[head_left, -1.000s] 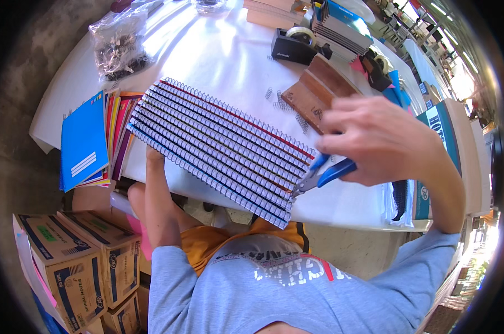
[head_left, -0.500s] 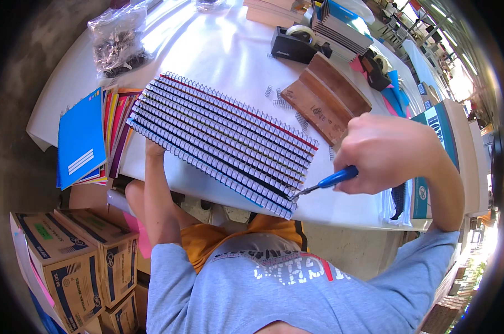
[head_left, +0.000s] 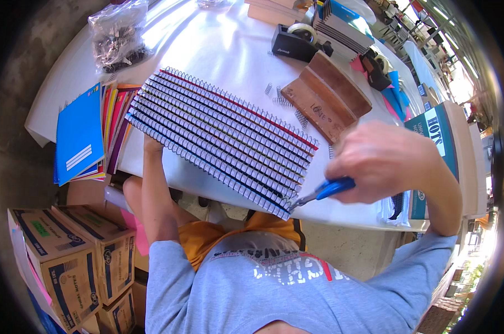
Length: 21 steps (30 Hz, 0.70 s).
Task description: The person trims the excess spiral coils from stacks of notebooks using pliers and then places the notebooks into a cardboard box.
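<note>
A fanned row of spiral-bound notebooks (head_left: pixel 224 136) lies tilted over the near edge of the white table (head_left: pixel 207 44). My left forearm reaches up under the row; the hand itself is hidden beneath it. My right hand (head_left: pixel 383 161) grips blue-handled pliers (head_left: pixel 323 192), whose metal tip touches the wire coil at the right end of the nearest notebook.
A stack of coloured exercise books (head_left: pixel 88 133) lies at the left. A bag of metal clips (head_left: pixel 118 39), a black tape dispenser (head_left: pixel 296 42), a brown wooden block (head_left: pixel 327 94), loose coil bits (head_left: pixel 277 94) and more notebooks (head_left: pixel 341 25) sit farther back. Cardboard boxes (head_left: pixel 63 256) stand on the floor at lower left.
My right hand has dropped from above the notebooks to their right end, bringing the pliers' tip down to the coil of the nearest one. The notebook row has stayed in place.
</note>
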{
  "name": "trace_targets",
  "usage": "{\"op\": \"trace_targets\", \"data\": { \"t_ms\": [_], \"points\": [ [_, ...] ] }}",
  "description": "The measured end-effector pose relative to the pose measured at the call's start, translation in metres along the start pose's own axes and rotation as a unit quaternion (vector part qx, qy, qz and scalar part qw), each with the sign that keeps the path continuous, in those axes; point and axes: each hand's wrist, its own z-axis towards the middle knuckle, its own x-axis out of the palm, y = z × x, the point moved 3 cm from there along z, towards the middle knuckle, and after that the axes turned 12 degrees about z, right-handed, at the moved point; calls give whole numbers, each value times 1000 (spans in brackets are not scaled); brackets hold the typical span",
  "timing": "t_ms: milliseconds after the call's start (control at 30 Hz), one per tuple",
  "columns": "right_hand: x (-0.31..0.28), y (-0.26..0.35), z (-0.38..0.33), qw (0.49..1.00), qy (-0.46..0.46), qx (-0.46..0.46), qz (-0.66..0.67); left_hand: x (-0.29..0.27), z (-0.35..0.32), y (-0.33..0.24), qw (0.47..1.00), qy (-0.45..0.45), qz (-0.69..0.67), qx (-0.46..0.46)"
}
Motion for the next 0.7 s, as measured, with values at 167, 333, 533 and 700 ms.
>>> {"op": "trace_targets", "data": {
  "t_ms": [167,333,533,700],
  "points": [
    [5,-4,-7,998,-6,23,-51,-5,0,1,1000,-6,0,-1],
    [14,1,-6,908,-337,-189,-161,0,-1,3,1000,-4,-2,-2],
    [4,15,-1,962,-182,-127,-160,-10,-9,-1,1000,-11,4,-4],
    [3,3,-10,948,195,225,108,-10,-19,7,1000,-10,6,-16]
  ]
}}
